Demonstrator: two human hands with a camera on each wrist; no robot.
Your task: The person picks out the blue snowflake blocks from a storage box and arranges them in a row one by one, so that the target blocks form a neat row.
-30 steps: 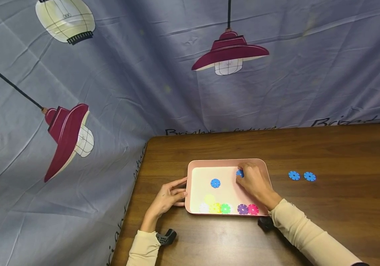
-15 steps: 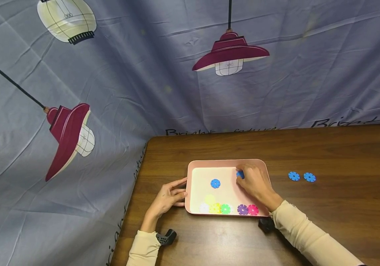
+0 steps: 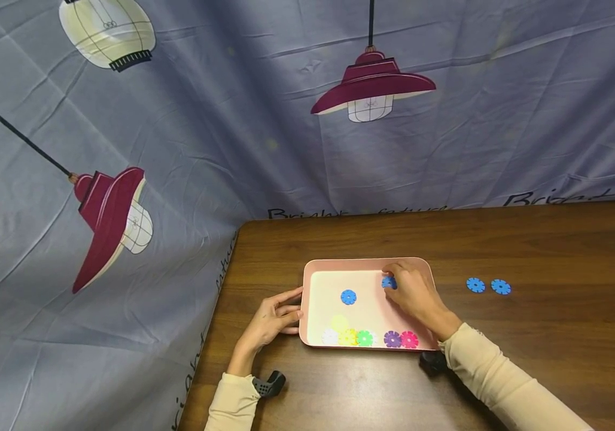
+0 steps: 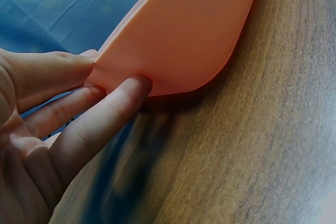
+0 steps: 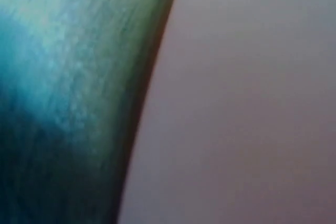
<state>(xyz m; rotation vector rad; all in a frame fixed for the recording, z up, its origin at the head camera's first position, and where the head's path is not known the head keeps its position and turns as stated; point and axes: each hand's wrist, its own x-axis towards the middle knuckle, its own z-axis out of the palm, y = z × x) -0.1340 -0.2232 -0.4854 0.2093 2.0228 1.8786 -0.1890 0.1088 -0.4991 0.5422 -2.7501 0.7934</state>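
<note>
A shallow pink tray (image 3: 372, 264) lies on the table in the head view. My left hand (image 3: 267, 322) touches its left side from outside, with fairly straight fingers; in the left wrist view my left hand's fingers (image 4: 100, 114) meet the outer wall (image 4: 189, 35). Inside the tray, at its right end, the curled thumb and index finger of my right hand (image 3: 417, 297) are around a blue notched disc (image 3: 388, 282), which is partly visible between them. Another blue notched disc (image 3: 348, 297) lies farther left in the tray. The right wrist view is blurred and shows no fingers.
Along the tray's near side lie white, yellow, green (image 3: 364, 338), purple (image 3: 392, 339) and pink (image 3: 409, 340) notched discs. Two more blue discs (image 3: 487, 286) lie on the wooden table (image 3: 566, 335) right of the tray. A printed curtain (image 3: 264, 137) hangs behind and to the left.
My right thumb and wrist have shifted slightly right, and the gap between thumb and index finger looks a little wider. The left hand, tray and discs stay put.
</note>
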